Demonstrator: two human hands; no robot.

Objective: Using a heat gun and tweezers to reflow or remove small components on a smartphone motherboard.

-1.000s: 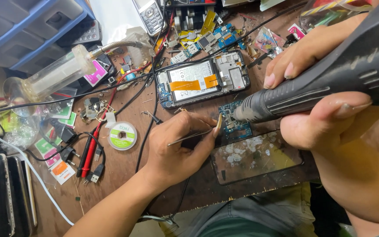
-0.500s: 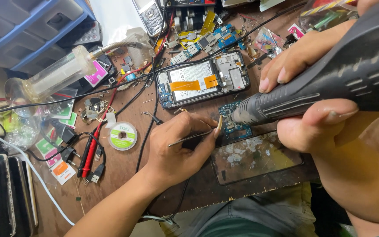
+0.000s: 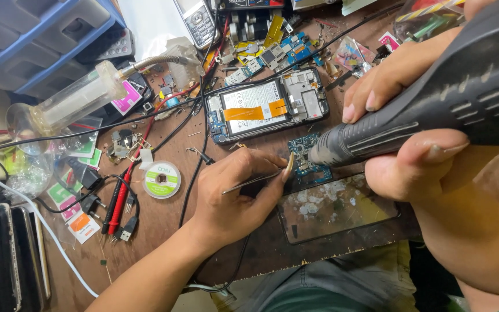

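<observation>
Left fingers (image 3: 272,173) pinch tweezers (image 3: 253,181); right fingers (image 3: 428,153) grip hot-air tool (image 3: 434,110) over circuit board (image 3: 307,159).

Blue circuit board (image 3: 308,159); black ribbed hot-air tool (image 3: 434,110); orange tape on opened phone (image 3: 267,110); green-and-white reel (image 3: 161,179); brown worktop (image 3: 163,231).

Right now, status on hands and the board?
Left hand pinching tweezers, tips at the small board. Right hand gripping the hot-air gun, nozzle over the board. Glass panel just below; opened phone just above.
</observation>
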